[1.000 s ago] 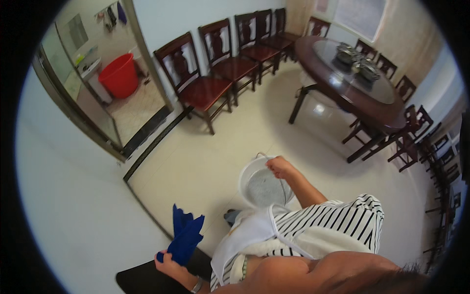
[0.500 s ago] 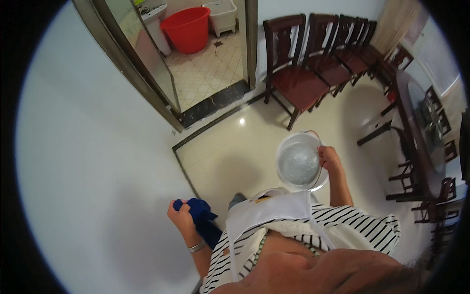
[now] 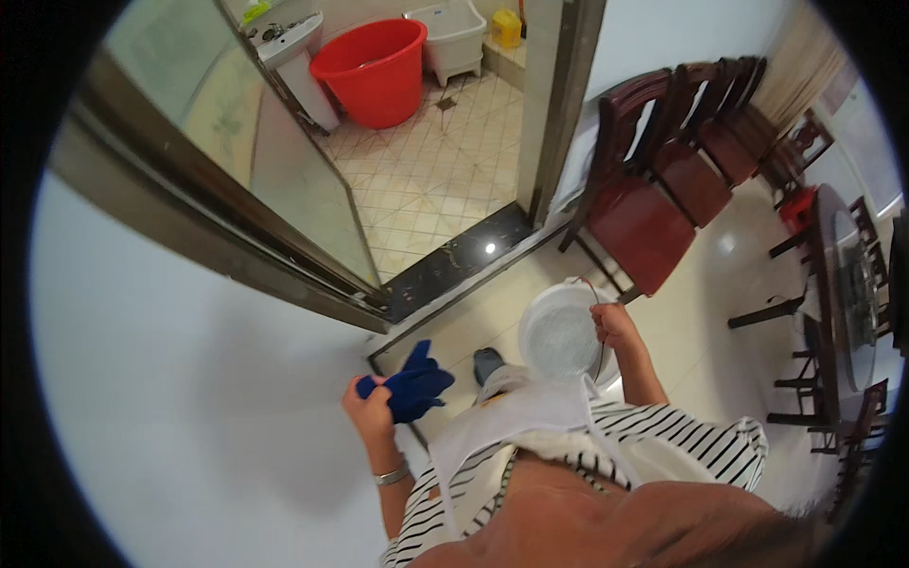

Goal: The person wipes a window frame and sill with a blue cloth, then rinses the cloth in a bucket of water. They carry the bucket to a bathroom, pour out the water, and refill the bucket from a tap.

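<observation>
My left hand [image 3: 369, 405] is closed around a bunched dark blue cloth [image 3: 413, 386], whose loose ends stick out past the fingers, beside the pale wall. On my right side a white bucket [image 3: 536, 317] hangs from its thin wire handle [image 3: 600, 355]. My right hand [image 3: 614, 325] is wrapped around that handle. Clear water [image 3: 561, 343] shows inside the bucket, its surface rippled. One grey-covered foot [image 3: 488, 364] shows on the floor between the cloth and the bucket.
Ahead, a dark stone sill [image 3: 459, 256] crosses a doorway with a glass door [image 3: 284, 161] at its left. Beyond stand a red tub [image 3: 379, 80], a washbasin [image 3: 292, 43] and a white plastic tub [image 3: 454, 43]. Wooden chairs [image 3: 644, 227] line the right wall; a round-topped table [image 3: 828, 284] stands farther right.
I have moved closer to the doorway, which appears larger. The bucket has come along in my right hand, and the blue cloth sits higher and more spread in my left.
</observation>
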Demonstrator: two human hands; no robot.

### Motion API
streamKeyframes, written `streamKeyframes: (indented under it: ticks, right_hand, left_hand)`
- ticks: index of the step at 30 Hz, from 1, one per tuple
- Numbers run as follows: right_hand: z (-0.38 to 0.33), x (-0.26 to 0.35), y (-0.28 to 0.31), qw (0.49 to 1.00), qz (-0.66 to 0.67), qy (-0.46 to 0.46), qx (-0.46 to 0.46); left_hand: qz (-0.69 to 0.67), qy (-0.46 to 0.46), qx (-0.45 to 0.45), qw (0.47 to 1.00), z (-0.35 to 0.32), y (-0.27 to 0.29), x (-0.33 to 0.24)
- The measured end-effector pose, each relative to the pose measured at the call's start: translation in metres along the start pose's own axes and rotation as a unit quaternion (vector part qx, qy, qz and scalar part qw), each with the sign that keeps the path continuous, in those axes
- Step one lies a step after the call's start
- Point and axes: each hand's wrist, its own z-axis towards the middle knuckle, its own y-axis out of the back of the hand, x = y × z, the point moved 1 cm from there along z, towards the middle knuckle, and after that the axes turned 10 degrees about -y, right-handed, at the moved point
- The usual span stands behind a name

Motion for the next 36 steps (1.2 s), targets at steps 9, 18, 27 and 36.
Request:
streamKeyframes:
  ticks: [9, 18, 27, 36]
  right_hand:
    - [0.1, 0.143, -0.143, 0.997, -0.054, 0.05, 0.039]
    - [0.151, 0.356, -0.28, 0.997, -0.038, 0.028, 0.063]
    - [0.155, 0.541, -0.394, 0.995, -0.082, -0.011, 0.053]
    - [0.18, 0.767, -0.422, 0.993, -0.057, 0.051, 0.092]
  left_hand:
    - [-0.159, 0.035, 0.034, 0.986, 0.197, -0.114, -0.07]
    - [-0.14, 0.103, 0.041, 0.984, 0.444, -0.224, -0.068]
    - [-0.096, 0.232, 0.23, 0.94, 0.605, -0.293, -0.108]
    - [-0.025, 0.378, 0.328, 0.865, 0.728, -0.443, -0.078]
